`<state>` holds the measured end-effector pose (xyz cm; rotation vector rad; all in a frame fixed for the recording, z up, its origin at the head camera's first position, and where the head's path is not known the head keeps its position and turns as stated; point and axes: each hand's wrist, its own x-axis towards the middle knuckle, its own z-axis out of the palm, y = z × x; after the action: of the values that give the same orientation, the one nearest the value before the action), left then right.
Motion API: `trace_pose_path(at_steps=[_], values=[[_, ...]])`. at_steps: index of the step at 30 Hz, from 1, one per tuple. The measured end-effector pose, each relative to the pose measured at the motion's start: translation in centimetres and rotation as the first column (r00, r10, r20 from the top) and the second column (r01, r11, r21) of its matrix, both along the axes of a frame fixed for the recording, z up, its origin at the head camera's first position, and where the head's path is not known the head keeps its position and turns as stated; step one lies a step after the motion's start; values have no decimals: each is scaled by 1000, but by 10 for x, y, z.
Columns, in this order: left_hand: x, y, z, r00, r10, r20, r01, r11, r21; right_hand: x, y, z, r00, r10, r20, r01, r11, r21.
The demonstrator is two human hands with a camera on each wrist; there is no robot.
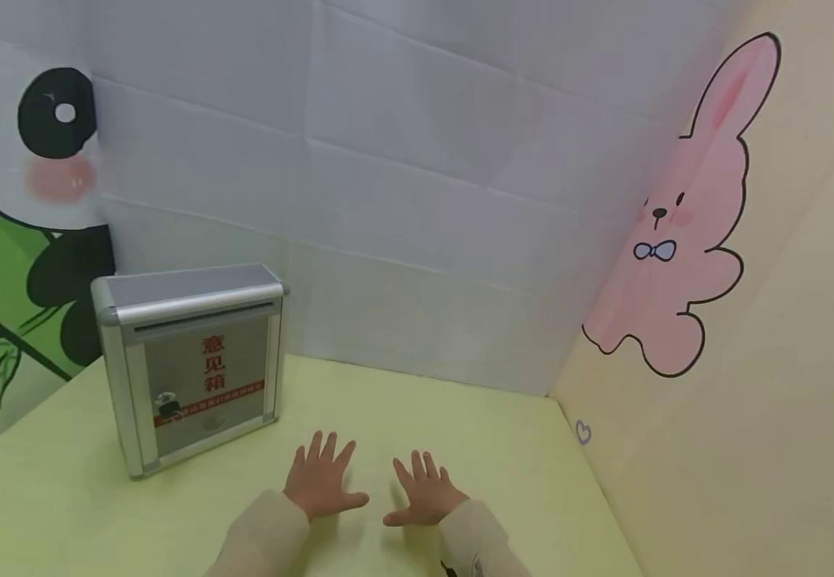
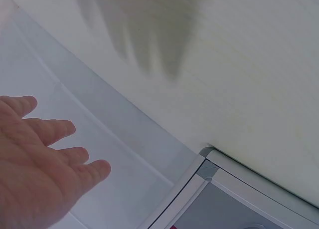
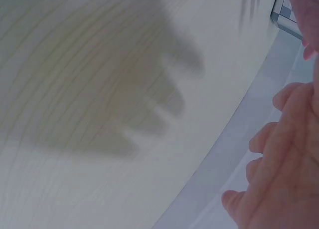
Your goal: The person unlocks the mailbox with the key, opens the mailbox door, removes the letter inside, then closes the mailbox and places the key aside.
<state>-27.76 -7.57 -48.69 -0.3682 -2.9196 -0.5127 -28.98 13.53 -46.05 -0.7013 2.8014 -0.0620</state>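
Both hands hover over the pale yellow table [image 1: 503,449], palms down and fingers spread, holding nothing. The left hand [image 1: 319,481] is nearer the metal suggestion box [image 1: 207,377], which stands upright to its left. The right hand [image 1: 427,493] is a short way to the right, thumbs pointing toward each other. Red characters mark the box's grey front, with a slot along the top and a small lock with keys [image 1: 167,404] at lower left. In the left wrist view, the spread left hand [image 2: 45,164] shows beside the box's corner. The right wrist view shows the right hand [image 3: 284,164] above its shadow.
A white sheet [image 1: 417,200] hangs behind the table, its lower edge at the tabletop. A cream wall [image 1: 763,417] with a pink rabbit picture [image 1: 698,240] borders the right side. A panda picture [image 1: 6,120] is at the left, behind the box.
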Motion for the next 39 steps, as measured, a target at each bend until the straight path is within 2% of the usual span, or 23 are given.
trace_pose_path(at_steps=[5, 9, 14, 18, 24, 27, 31, 34, 36, 39], values=[[-1, -5, 4, 1000, 12, -9, -12, 1000, -10, 1, -7, 11, 1000, 18, -18, -19, 998, -58], [1, -14, 12, 999, 48, 17, -47, 998, -31, -2, -15, 11, 992, 72, -106, -86, 986, -142], [9, -36, 31, 992, 114, 48, -113, 994, -10, -7, -35, 13, 960, 163, -226, -216, 948, -233], [16, -53, 43, 986, 158, 45, -160, 987, 27, -11, -50, 15, 931, 208, -300, -297, 909, -293], [27, -76, 58, 973, 232, 6, -231, 965, 125, -14, -69, 24, 906, 203, -371, -342, 867, -362], [31, -88, 64, 964, 264, -21, -254, 944, 210, -12, -75, 30, 905, 166, -391, -338, 839, -426], [37, -111, 74, 956, 289, -43, -265, 920, 288, -10, -88, 34, 918, 130, -375, -317, 808, -496], [44, -131, 84, 949, 312, -52, -282, 909, 306, -8, -103, 37, 941, 113, -319, -278, 793, -542], [49, -145, 89, 939, 337, -76, -298, 902, 311, -7, -113, 37, 955, 100, -279, -251, 773, -583], [58, -165, 91, 918, 390, -73, -352, 884, 307, -5, -127, 36, 974, 74, -214, -199, 730, -653]])
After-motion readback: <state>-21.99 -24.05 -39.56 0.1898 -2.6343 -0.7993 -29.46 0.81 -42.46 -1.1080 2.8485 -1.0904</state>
